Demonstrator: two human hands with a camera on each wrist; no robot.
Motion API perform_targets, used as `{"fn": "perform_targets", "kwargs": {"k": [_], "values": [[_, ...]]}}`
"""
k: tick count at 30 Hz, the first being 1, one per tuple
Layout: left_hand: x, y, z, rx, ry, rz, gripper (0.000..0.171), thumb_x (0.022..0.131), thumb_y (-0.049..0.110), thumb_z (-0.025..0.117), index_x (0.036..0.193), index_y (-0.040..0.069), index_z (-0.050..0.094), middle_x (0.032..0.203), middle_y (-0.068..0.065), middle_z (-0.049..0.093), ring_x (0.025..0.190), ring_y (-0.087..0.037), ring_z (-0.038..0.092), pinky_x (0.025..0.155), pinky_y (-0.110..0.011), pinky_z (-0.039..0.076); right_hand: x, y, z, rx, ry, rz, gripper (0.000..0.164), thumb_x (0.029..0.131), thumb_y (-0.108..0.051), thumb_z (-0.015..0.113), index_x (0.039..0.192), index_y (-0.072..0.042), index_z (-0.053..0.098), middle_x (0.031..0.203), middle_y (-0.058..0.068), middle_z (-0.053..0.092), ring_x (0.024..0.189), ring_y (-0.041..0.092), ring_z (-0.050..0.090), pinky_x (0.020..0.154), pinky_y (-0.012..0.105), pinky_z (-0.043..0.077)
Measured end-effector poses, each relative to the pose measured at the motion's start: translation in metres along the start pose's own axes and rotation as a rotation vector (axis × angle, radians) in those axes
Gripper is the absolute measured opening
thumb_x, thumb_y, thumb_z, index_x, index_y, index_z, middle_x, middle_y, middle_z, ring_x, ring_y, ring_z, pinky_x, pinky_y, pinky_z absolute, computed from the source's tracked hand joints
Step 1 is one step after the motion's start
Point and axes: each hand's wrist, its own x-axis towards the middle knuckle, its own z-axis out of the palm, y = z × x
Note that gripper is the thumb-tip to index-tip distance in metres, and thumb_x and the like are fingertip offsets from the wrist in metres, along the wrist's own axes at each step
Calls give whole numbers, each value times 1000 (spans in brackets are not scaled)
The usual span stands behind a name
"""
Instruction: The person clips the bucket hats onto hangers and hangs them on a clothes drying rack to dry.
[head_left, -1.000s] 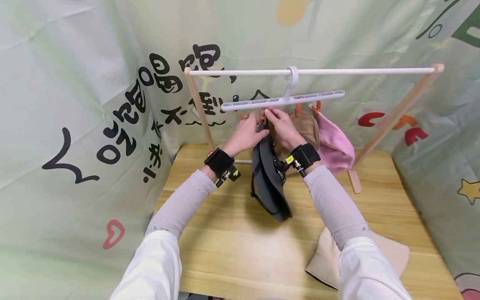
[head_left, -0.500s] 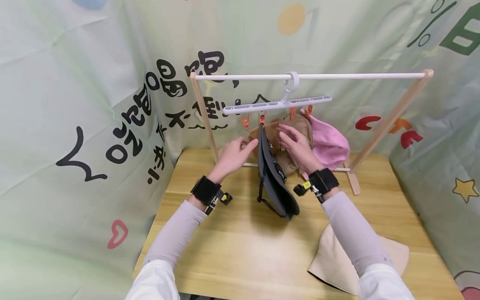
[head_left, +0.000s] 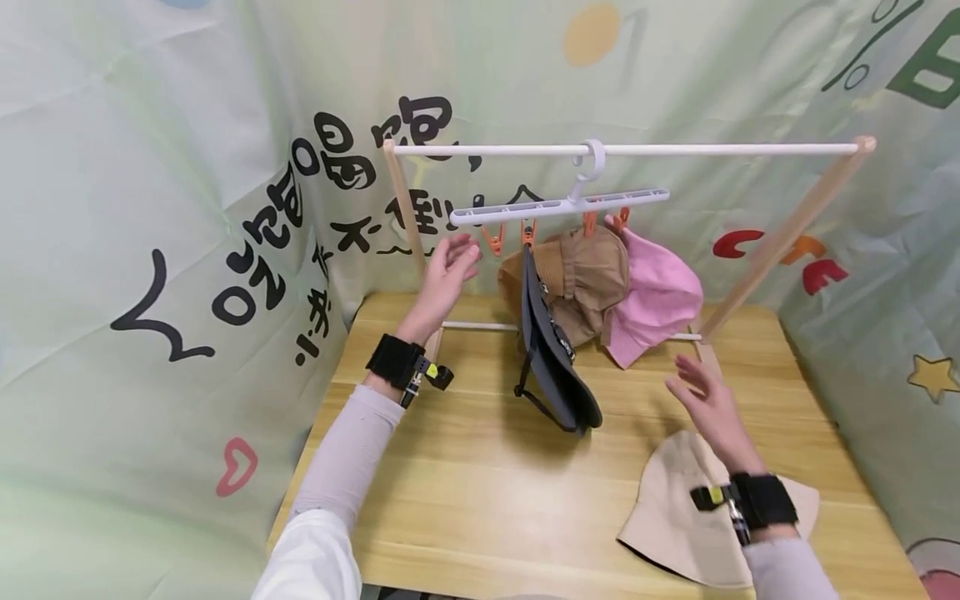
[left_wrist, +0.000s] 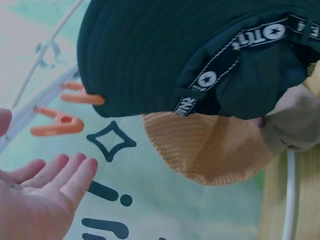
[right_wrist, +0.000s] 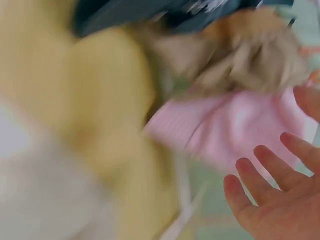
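A dark grey bucket hat (head_left: 553, 350) hangs by its brim from an orange clip (head_left: 528, 233) on the white hanger (head_left: 558, 207). Behind it hang a brown hat (head_left: 588, 279) and a pink hat (head_left: 660, 287), each under an orange clip. My left hand (head_left: 448, 271) is raised just left of a free orange clip (head_left: 492, 242), fingers relaxed and holding nothing; the left wrist view has that clip (left_wrist: 57, 125) above the fingertips. My right hand (head_left: 708, 408), loose and without anything in it, hovers over the far end of a beige bucket hat (head_left: 675, 517) lying on the table.
A rack with a white top rail (head_left: 712, 150) and slanted wooden legs (head_left: 787, 242) carries the hanger. The wooden table (head_left: 465, 492) runs up to printed fabric walls (head_left: 165, 417) at the back and sides.
Both hands have come off the clip at the dark grey hat, which now hangs by itself. The left hand went left; the right hand moved right and toward me, over the beige hat.
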Motion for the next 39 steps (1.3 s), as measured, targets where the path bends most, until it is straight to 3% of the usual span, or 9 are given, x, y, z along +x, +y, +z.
{"fn": "perform_targets", "kwargs": {"k": [4,7,11,16,22,27,32,37,39], "values": [[12,-1,-4,-148,-9,5,49,99,24,52,138,0,36,141,-18,45,128,-32,47,107,-47,39,-52,34,-10,-168,70,24,64,93,-27,63,144,0,36,138,28,45,123,43,42,97,53,38],[19,-4,-5,-230,-30,-25,49,100,23,51,140,-1,36,141,-16,45,130,-31,46,108,-46,37,-82,54,-8,-294,166,-51,67,86,-22,73,140,3,42,129,30,52,116,46,47,90,57,37],[24,-9,-5,-322,-43,-66,48,100,24,50,140,1,38,144,-19,42,129,-28,48,109,-46,36,-109,70,1,-415,226,-247,75,71,-23,84,133,3,51,121,29,56,110,47,48,90,58,36],[26,-12,-6,-393,-31,-99,43,99,24,52,137,4,43,145,-21,40,127,-28,49,108,-44,38,-130,81,20,-508,130,-442,83,64,-46,83,129,-2,57,124,22,56,111,41,49,89,55,38],[30,-14,-4,-494,-42,-109,41,98,23,54,133,3,45,141,-20,46,126,-31,50,107,-45,39,-156,91,37,-645,-28,-487,91,63,-64,76,133,-11,55,126,11,54,113,32,46,85,50,35],[36,-14,3,-569,-60,-109,36,97,17,56,125,-3,45,134,-22,51,124,-35,50,105,-46,41,-175,98,42,-708,-133,-501,100,63,-72,71,142,-15,46,140,16,47,128,36,38,106,52,21],[38,-14,7,-638,-43,-128,18,97,12,55,111,4,50,130,-21,56,122,-36,52,104,-46,42,-182,97,45,-730,-182,-513,89,75,-63,68,144,-14,42,141,21,46,133,38,37,119,33,-3],[38,-13,10,-713,-54,-146,13,97,12,55,108,6,51,129,-23,56,122,-39,52,104,-47,41,-181,84,43,-695,-201,-578,76,77,-39,77,139,-6,48,134,25,52,120,46,49,118,29,-1],[38,-12,11,-724,-61,-155,12,96,12,56,106,5,52,128,-23,57,119,-38,55,104,-46,42,-182,79,42,-710,-216,-619,68,83,-34,72,138,-3,48,131,26,53,116,45,53,118,29,3]]}}
